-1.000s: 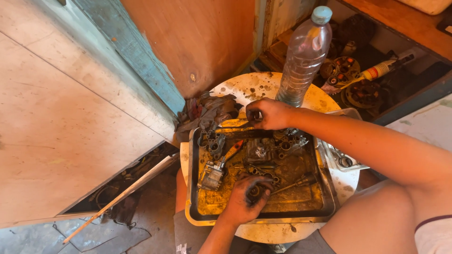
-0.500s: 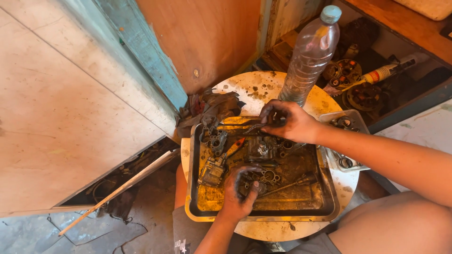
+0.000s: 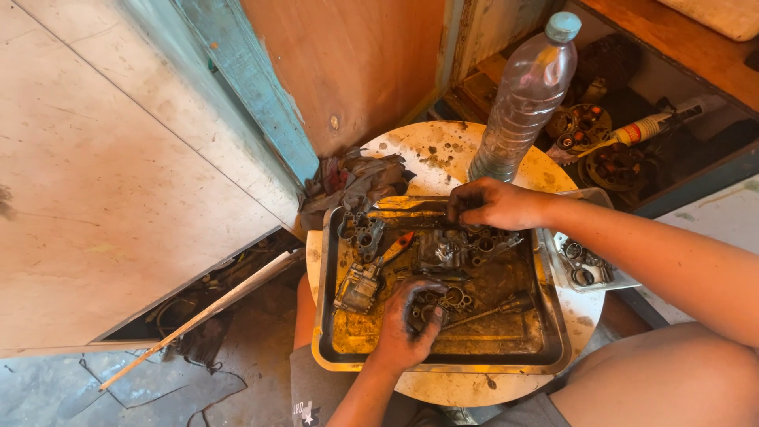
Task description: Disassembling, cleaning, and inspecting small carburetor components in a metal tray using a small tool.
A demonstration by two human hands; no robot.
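left hand [image 3: 407,328] cupped over small parts [image 3: 443,300] in tray [image 3: 443,360]. screwdriver [image 3: 494,308] just right of it, long axis pointing up-right. right hand [image 3: 490,204] fingers pressed together on a part at far rim; cannot tell what it pinches.

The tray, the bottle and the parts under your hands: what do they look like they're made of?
Tray: sheet metal, probably steel, with a dull grey rim filmed in yellowish oil. Bottle: clear thin plastic, see-through, with a light blue cap. Parts under the left hand and right hand: grey cast metal, perhaps aluminium, matte and grimy.
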